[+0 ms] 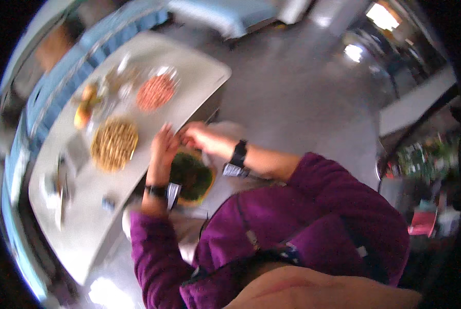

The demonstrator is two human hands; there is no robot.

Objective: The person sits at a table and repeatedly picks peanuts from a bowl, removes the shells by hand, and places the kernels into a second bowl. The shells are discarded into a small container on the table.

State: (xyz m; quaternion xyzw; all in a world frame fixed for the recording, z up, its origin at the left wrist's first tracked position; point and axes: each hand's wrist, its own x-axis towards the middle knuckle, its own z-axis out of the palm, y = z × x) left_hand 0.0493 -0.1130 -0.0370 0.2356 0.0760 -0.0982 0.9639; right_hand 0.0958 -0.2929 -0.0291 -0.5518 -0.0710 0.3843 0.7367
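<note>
My left hand [164,145] is at the near edge of the light table [87,228], its fingers pointing away from me. Close to its right, my right hand [196,135] has its fingers curled toward the left one. Blur hides whether either holds something small. Below both hands, by my lap, is a round container with a yellow rim [211,189] and a dark green inside. Left of my hands on the table sits a round yellow-rimmed tray of tan pieces [114,145] that look like unshelled peanuts. Beyond it, pinkish pieces [156,92] lie in a clear dish or bag.
Yellow-orange fruit [83,114] and clear plastic [124,90] lie toward the table's far side. A thin knife-like object [61,204] and a small blue item [108,203] are at the left. Blue cloth [60,92] hangs along the far side. Grey floor [292,85] extends right.
</note>
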